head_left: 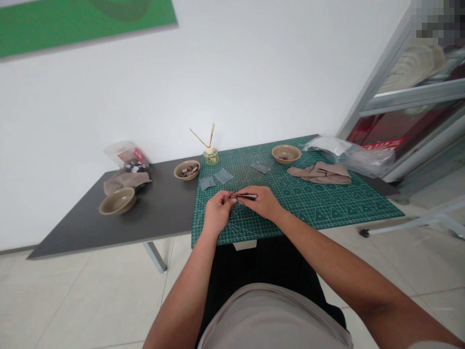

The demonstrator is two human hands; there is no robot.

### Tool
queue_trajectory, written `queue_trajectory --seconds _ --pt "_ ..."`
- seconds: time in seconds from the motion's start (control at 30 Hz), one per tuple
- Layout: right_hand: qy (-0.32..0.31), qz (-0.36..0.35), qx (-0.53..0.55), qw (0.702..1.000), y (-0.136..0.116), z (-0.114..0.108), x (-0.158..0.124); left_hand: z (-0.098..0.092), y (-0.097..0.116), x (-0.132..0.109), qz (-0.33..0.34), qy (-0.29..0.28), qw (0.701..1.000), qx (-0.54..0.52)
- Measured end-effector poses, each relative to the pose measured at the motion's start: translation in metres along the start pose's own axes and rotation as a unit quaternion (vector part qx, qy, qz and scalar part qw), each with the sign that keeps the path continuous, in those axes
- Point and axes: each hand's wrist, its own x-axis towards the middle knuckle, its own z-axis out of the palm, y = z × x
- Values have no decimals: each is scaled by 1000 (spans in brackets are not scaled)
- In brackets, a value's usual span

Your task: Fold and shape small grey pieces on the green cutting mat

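Both my hands meet over the front part of a green cutting mat (327, 203). My left hand (217, 213) and my right hand (262, 201) are closed in pinches on the two ends of a small, flat, dark strip (246, 196) held just above the mat. What the strip is made of I cannot make out. Two small grey fabric squares (217, 179) lie on the mat just beyond my hands, and a third grey square (260, 167) lies farther back.
A beige cloth (321, 173) and a tan bowl (286, 154) lie on the mat's far right, by clear plastic bags (345, 149). A glass jar with sticks (211, 155), a bowl of dark pieces (186, 170), another bowl (118, 200) and a cloth (125, 180) stand on the grey table (160, 213).
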Motion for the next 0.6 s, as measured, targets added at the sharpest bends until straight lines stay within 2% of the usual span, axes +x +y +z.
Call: queue_trajectory --seconds 0.4,0.6 --pt "1 3 -12 1000 -1 -1 0 1 2 -1 2 -1 1000 13" --pt "35 -45 -34 998 1 2 -3 2 1 -1 15 10 1000 20"
